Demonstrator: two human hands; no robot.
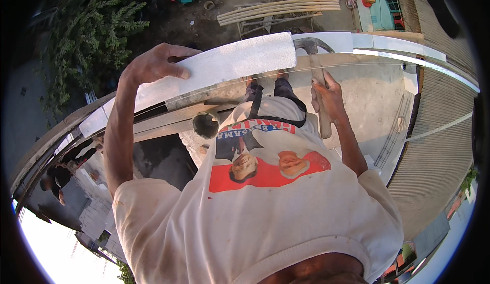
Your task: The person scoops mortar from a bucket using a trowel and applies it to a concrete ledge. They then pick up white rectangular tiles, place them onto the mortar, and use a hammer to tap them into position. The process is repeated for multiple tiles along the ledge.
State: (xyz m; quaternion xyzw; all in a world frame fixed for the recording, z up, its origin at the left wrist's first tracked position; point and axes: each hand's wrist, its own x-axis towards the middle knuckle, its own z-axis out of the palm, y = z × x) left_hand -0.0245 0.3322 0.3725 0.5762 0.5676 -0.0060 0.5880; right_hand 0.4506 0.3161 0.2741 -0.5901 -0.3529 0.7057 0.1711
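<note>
White block [224, 67] in left hand [153, 64]; right hand [329, 97] grips hammer [316, 67] (wooden handle).

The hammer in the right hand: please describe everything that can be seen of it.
The hammer has a dark metal claw head, dull and worn, on a pale wooden handle. The right hand grips the handle about midway; the lower end sticks out below the fist. It stands nearly upright in the picture, head at the top, close beside the end of the white foam block. Whether head and block touch cannot be told.
</note>
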